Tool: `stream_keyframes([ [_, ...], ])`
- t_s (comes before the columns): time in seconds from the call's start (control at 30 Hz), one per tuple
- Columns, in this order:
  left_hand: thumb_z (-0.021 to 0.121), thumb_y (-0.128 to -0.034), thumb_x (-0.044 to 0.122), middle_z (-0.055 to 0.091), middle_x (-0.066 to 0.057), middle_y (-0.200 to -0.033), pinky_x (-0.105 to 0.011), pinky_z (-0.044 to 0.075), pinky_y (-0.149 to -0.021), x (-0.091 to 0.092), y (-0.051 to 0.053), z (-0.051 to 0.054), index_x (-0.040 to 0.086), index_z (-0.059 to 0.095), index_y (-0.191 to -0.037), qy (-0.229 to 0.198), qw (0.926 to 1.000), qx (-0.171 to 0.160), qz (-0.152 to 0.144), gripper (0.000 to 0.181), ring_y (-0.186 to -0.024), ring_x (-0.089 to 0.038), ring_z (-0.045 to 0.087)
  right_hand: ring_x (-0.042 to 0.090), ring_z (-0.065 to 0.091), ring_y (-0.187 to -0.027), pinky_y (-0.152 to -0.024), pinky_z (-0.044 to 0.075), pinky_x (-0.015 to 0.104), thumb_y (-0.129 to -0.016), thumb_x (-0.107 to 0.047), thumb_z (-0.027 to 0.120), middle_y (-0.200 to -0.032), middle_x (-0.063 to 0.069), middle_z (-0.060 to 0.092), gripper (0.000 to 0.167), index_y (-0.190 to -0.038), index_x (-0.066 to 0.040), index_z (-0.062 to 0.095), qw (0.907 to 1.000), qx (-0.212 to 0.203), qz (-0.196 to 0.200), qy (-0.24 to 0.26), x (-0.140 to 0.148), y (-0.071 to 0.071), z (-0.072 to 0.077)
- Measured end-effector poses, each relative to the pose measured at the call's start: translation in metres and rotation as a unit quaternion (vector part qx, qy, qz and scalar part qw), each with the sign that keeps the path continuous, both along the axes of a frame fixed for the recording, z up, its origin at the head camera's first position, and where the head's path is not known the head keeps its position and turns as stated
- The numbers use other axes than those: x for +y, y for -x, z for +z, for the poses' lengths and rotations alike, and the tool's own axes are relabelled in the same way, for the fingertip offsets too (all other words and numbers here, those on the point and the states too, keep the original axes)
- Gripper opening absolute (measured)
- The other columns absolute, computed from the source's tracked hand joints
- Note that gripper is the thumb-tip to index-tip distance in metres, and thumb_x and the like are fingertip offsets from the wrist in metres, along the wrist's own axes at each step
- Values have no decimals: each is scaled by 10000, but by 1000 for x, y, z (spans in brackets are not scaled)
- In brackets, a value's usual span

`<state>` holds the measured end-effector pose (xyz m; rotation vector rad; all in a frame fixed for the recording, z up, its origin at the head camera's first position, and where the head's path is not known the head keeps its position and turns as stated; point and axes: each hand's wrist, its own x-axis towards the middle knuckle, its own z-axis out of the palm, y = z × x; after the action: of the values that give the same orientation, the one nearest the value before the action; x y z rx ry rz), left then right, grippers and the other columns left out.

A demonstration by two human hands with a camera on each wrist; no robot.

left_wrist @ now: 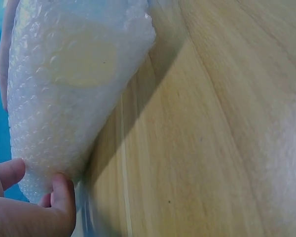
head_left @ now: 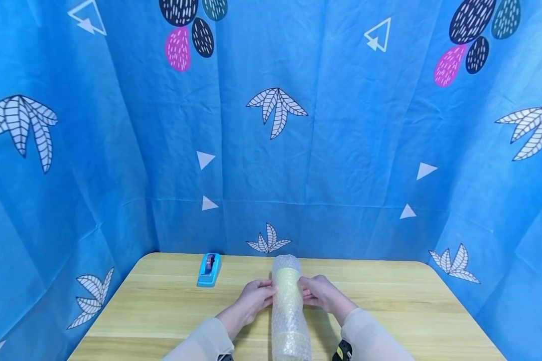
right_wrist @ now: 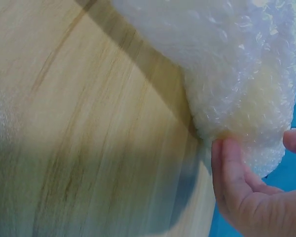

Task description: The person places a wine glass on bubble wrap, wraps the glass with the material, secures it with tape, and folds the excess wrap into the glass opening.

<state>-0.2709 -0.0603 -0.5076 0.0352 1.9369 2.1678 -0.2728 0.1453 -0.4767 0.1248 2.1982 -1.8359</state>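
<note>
Evenly, both hands (head_left: 254, 299) (head_left: 321, 293) hold the bubble-wrapped roll (head_left: 290, 316) from opposite sides.

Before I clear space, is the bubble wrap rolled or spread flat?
Rolled: the bubble wrap forms a rounded bundle between left hand and right hand.

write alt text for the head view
A person's left hand and right hand hold a bubble-wrapped bundle between them at a wooden table. A blue tape dispenser sits at left; a blue leaf-print curtain hangs behind.
</note>
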Motion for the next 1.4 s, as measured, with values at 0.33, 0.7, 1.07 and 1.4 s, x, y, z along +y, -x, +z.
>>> stream_keyframes([
  [0.33,679,-947,121,584,-272,-1255,-419,509,-1006,1,0,-2,-191,454,-1312,166,9998,-19,-114,530,-1180,-387,603,187,565,-700,-782,600,354,-864,-122,581,-865,137,542,251,-1002,75,507,9998,19,-199,-44,0,0,1],
  [0.7,700,-939,136,578,-275,-1256,-404,522,-989,1,0,-2,-163,468,-1312,222,9997,-106,7,532,-1159,-374,622,191,552,-699,-753,597,332,-818,-91,566,-833,121,534,191,-937,36,487,9998,18,-187,-114,0,1,1],
  [1.07,712,-926,145,608,-240,-1184,-420,543,-956,2,0,-4,-154,468,-1314,254,9996,-100,91,548,-1060,-330,658,185,554,-731,-722,579,316,-847,-98,560,-867,105,546,169,-946,23,495,9997,-48,-203,-102,0,0,2],
  [1.4,711,-926,124,590,-257,-1171,-401,556,-933,4,-4,0,-166,433,-1315,109,9997,-157,132,559,-1021,-291,661,187,578,-682,-687,595,308,-832,-64,571,-816,140,584,250,-1021,84,502,9995,-15,-300,130,1,-2,5],
])
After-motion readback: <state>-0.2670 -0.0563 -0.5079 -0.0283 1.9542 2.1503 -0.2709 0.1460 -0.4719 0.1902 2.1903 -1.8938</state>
